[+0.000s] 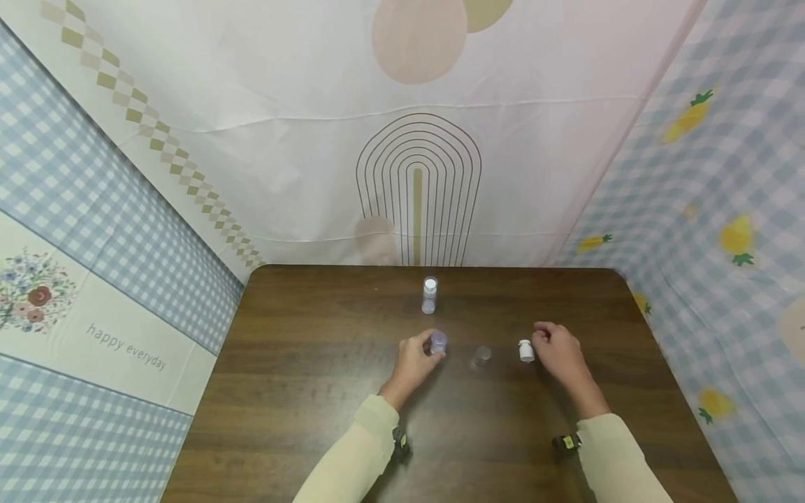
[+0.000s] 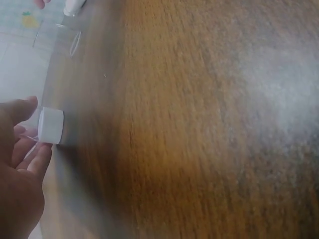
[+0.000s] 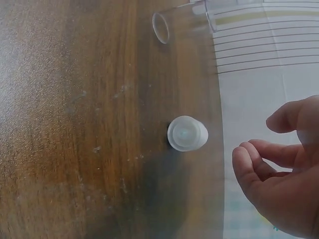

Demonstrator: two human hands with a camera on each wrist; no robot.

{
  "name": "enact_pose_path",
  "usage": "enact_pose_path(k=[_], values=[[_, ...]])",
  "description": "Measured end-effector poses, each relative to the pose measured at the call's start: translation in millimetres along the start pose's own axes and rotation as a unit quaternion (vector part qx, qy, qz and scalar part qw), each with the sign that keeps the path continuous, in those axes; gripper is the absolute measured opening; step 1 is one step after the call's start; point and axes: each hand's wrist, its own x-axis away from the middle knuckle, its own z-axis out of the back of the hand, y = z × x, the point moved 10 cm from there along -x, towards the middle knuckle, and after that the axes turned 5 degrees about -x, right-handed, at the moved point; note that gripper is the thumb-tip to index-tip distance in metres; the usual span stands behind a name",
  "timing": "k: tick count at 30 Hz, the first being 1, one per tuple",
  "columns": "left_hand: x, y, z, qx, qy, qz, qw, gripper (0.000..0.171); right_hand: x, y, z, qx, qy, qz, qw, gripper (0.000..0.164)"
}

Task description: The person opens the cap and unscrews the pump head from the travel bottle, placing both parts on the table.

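My left hand (image 1: pixel 415 360) pinches a small clear container with a white base (image 1: pixel 438 342) between thumb and fingers. In the left wrist view its white base (image 2: pixel 51 126) is right at the wood, while the fingers partly cover the clear part. My right hand (image 1: pixel 560 353) is just to the right of a small white bottle (image 1: pixel 526 351), fingers loosely bent and holding nothing. The right wrist view shows a gap between the fingertips and this bottle (image 3: pixel 187 133). A clear, hollow cylindrical cover (image 1: pixel 482 355) stands on the table between the two hands.
Behind the left hand stands a clear-sided bottle with a white top (image 1: pixel 430 295), towards the back of the brown wooden table (image 1: pixel 302 419). Printed cloth (image 1: pixel 302 175) hangs behind the table's far edge, and checked cloth (image 1: pixel 742 279) hangs along the right side.
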Motion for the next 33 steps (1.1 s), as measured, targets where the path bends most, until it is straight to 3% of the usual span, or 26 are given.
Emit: enact_pose_path(k=[4,8,13,16,19,22,27,33], values=[[0.6,2.1,3.9,-0.022,-0.008,-0.012,0.9997,0.054,-0.1,-4.4,1.3,0.001,0.004,0.007,1.000,0.041],[4.9,5.7,15.4,-0.039,-0.004,-0.047,0.9981,0.064,1.1,-8.2,1.1,-0.002,0.003,0.009,1.000,0.041],[7.6,14.3,40.6,-0.043,0.053,-0.106,0.9920,0.060,3.6,-20.1,5.3,-0.002,0.015,0.028,0.999,0.039],[3.5,16.5,55.3,-0.041,0.096,-0.120,0.9873,0.055,5.0,-30.4,7.3,-0.010,0.024,0.041,0.999,0.037],[-5.5,11.5,64.2,-0.025,0.117,-0.105,0.9872,0.054,7.0,-41.1,5.4,-0.026,0.027,0.050,0.998,0.035],[-17.6,4.1,67.7,-0.001,0.117,-0.078,0.9901,0.057,9.8,-53.7,0.6,-0.037,0.027,0.066,0.997,0.034],[-39.5,-6.4,66.0,0.005,0.096,-0.028,0.9950,0.063,12.4,-75.2,-7.9,-0.058,0.033,0.099,0.993,0.032],[-61.3,-18.6,54.0,0.000,0.057,0.039,0.9976,0.069,12.0,-94.5,-20.1,-0.092,0.025,0.116,0.989,0.034]])
